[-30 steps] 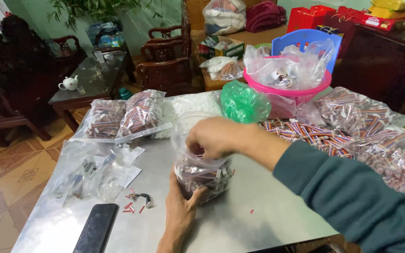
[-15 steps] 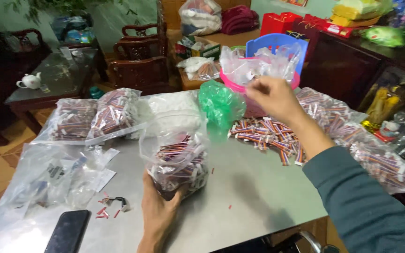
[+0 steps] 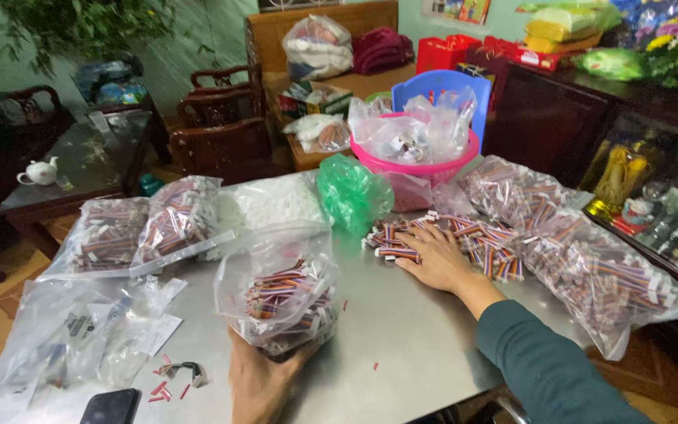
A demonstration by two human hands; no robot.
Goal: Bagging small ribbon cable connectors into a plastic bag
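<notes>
Wooden chairs (image 3: 221,126), a dark side table with a white teapot (image 3: 41,170) and a cluttered sideboard ring a grey metal desk (image 3: 402,330) that fills the lower part of the view.

At the near edge of the desk, the left hand (image 3: 264,377) cups the bottom of a clear plastic bag (image 3: 280,294) stuffed with bundles of short striped wires, which stands upright. Its grip is wrapped around the base of the bag, fingers curled up against the plastic, and the bag's mouth gapes open at the top.

The right hand (image 3: 433,255) lies palm down with fingers spread on a loose heap of wire bundles (image 3: 464,235) further back on the desk, to the right of the bag. Its grip is flat and spread, pressing on the bundles rather than pinching any one of them; the fingertips touch the bundles at the heap's left end. A dark green sleeve (image 3: 551,369) covers the forearm.

Behind the heap stands a pink basin (image 3: 433,165) lined with crumpled clear plastic, with a blue chair back (image 3: 441,86) behind it. A crumpled green bag (image 3: 351,192) sits just left of the basin. Large filled bags of wires (image 3: 590,259) lie along the right edge of the desk, and two more filled bags (image 3: 143,228) lie at the left. Empty clear bags (image 3: 80,338) lie at the near left, with a few red scraps (image 3: 170,381) and a black phone (image 3: 111,407) close to the edge.
</notes>
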